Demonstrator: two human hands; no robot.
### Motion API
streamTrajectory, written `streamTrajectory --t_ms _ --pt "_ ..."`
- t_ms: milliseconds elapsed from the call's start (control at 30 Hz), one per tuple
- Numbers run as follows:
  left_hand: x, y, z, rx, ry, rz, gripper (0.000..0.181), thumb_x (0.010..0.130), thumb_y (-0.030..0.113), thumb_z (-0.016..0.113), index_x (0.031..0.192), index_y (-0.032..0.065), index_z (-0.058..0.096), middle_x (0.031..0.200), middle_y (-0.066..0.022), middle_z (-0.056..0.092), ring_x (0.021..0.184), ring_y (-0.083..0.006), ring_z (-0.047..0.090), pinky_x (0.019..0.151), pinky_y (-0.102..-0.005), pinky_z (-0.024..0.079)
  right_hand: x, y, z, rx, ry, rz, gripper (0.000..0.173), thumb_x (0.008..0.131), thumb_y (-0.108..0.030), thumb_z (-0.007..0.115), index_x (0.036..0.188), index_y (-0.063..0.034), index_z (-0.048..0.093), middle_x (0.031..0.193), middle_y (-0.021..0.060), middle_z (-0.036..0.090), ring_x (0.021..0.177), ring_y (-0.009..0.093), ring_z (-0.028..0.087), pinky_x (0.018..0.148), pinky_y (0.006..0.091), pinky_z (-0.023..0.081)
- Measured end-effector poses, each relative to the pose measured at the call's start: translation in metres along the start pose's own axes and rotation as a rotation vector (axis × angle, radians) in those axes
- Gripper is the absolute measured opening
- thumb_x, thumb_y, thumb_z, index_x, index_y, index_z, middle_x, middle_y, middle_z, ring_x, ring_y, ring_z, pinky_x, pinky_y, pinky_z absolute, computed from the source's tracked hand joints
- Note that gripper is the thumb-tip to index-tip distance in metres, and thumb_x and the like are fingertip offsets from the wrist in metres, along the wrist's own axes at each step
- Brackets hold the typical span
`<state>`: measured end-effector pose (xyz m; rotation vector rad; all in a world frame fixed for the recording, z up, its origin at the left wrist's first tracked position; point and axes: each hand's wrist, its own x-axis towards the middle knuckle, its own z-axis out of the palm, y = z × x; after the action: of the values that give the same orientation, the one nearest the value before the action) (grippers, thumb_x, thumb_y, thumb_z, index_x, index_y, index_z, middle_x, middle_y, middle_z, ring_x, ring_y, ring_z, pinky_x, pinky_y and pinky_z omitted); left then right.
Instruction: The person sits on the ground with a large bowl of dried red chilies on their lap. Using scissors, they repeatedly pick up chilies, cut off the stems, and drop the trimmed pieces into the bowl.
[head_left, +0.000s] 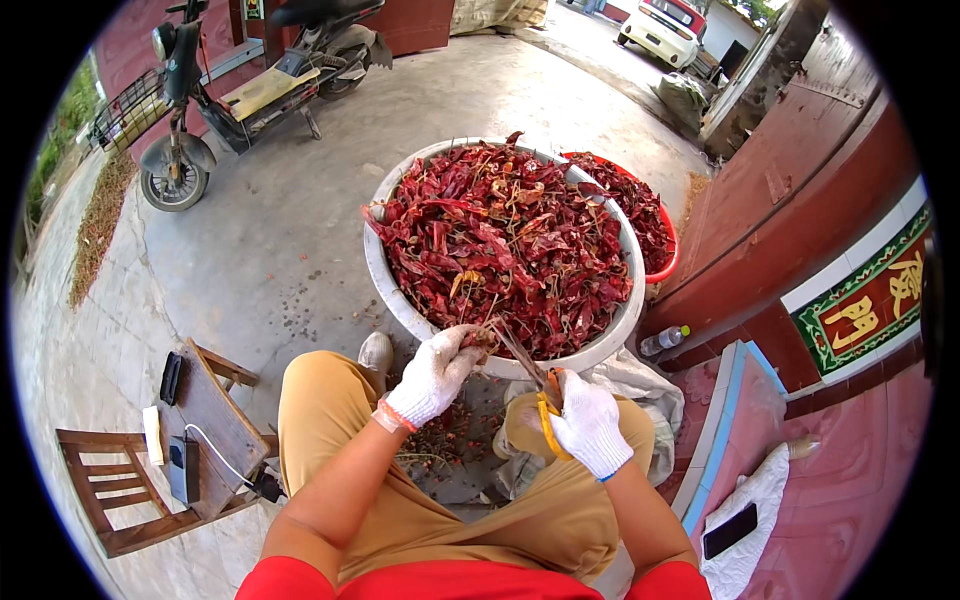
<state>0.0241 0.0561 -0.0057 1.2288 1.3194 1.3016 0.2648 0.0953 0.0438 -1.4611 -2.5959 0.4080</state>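
A wide pale basin (379, 262) heaped with dried red chili peppers (510, 232) stands before my knees. At its near rim, my left hand (439, 375), in a white knitted glove, pinches a dried chili (478, 340) with its fingertips. My right hand (589, 420), gloved too, holds scissors (551, 424) with yellow and orange handles. Their blades point up and left, with the tips close to the chili in my left hand; whether they touch it I cannot tell. Chili bits and stems (442, 442) lie on the ground between my feet.
Behind the basin is a red tub (670, 247) of chilies. A plastic bottle (664, 340) and a white woven sack (652, 405) are at the right. A phone (730, 531) lies on white cloth. At left are a wooden chair (112, 491) with small items and a parked electric scooter (255, 97).
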Motion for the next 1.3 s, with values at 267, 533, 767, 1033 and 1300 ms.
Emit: streamTrajectory --t_ms 267,533,767,1033,1300 --pt "-0.017 0.004 -0.009 -0.012 -0.031 0.09 0.027 0.095 0.006 0.054 0.119 -0.0041 0.059 0.09 -0.0087 0.065 0.083 -0.0156 0.061 0.079 -0.0307 0.051 -0.006 -0.014 -0.007 -0.038 0.052 -0.132 0.06 0.073 -0.051 0.08 0.105 -0.0031 0.064 0.086 0.0168 0.071 0.077 0.034 0.07 0.068 0.0438 0.054" --pt "-0.031 0.01 -0.019 -0.012 -0.067 0.08 0.025 0.095 0.007 0.052 0.116 -0.0028 0.061 0.085 -0.0083 0.064 0.079 -0.0148 0.058 0.075 -0.0302 0.049 -0.014 -0.024 -0.009 -0.013 -0.076 -0.153 0.045 0.081 -0.044 0.074 0.1 -0.0043 0.065 0.082 0.016 0.07 0.07 0.034 0.068 0.065 0.0444 0.053" --pt "-0.044 0.02 -0.03 0.18 -0.006 0.221 0.025 0.094 0.01 0.054 0.115 -0.0028 0.062 0.082 -0.0056 0.06 0.075 -0.0134 0.055 0.07 -0.0295 0.047 -0.016 -0.01 0.023 1.261 -0.854 0.252 0.037 0.093 -0.045 0.066 0.1 -0.009 0.063 0.088 0.0043 0.068 0.059 0.017 0.06 0.053 0.0298 0.045" --pt "-0.054 0.021 -0.035 -0.109 0.095 -0.022 0.021 0.095 0.013 0.056 0.108 -0.0035 0.061 0.079 0.0009 0.054 0.067 -0.0071 0.047 0.059 -0.0232 0.039 -0.033 -0.044 0.066 1.984 -1.16 0.029 0.072 0.088 -0.08 0.043 0.085 -0.0093 0.055 0.057 -0.003 0.043 0.041 0.008 0.033 0.037 0.0234 0.025" --pt "-0.068 0.019 -0.045 -0.334 0.12 -0.14 0.018 0.096 0.012 0.056 0.106 -0.0013 0.063 0.077 0.001 0.052 0.065 -0.0061 0.045 0.059 -0.0217 0.039 -0.005 -0.062 0.079 1.902 -0.661 0.227 0.072 0.091 -0.078 0.043 0.086 -0.007 0.056 0.059 -0.0014 0.049 0.041 0.011 0.043 0.038 0.0237 0.033"
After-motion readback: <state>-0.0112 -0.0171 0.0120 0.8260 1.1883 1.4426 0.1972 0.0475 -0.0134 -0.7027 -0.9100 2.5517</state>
